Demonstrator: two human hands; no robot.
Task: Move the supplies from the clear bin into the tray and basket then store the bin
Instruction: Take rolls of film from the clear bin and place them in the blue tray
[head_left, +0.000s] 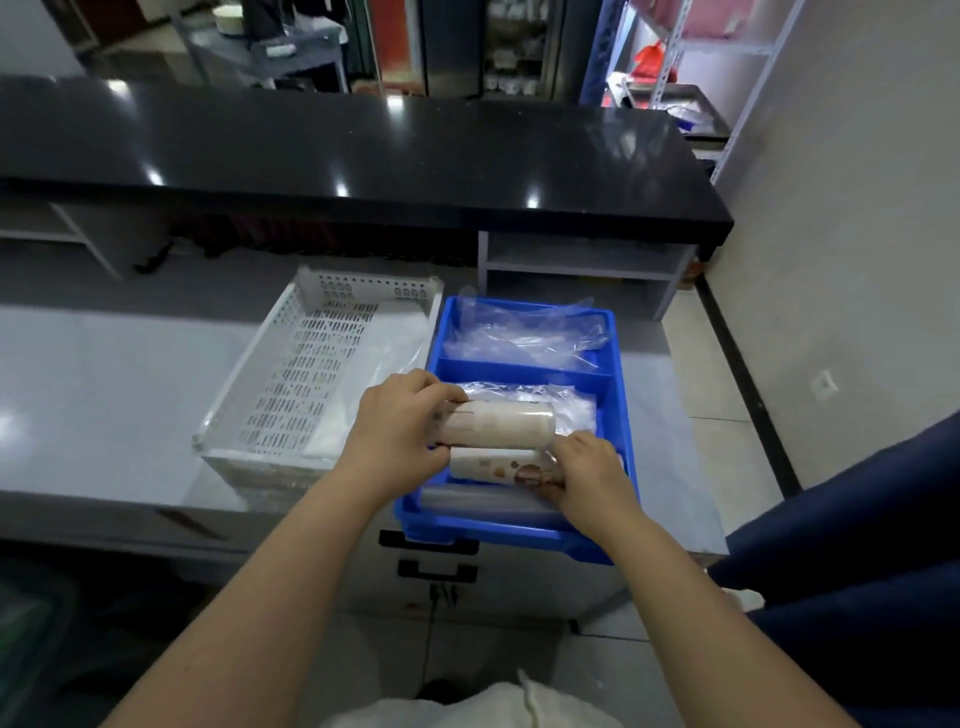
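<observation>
Head view: both hands work over the near compartment of the blue tray (618, 395), which sits on the pale surface (114, 395) with its near edge overhanging toward the person. The left hand (400, 436) has its fingers (441, 392) curled closed around the left end of a wrapped cup stack (498, 426) lying on its side. The right hand (587, 473) is closed over the right end of a 2nd printed stack (504, 470) just in front of it; the 2 stacks touch along their length. Loose plastic bags (524, 332) fill the far compartment. The white perforated basket (291, 384) stands just left of the tray, and a clear-walled bin appears to surround it, though the frame does not settle that.

These stacks look light but slick in their film wrap, and paper walls would likely crush under a hard squeeze, so holding at the ends seems wise. The tray's walls and divider fence the compartment closely; room is open only upward. The tray's overhang could tip under a heavy push.
</observation>
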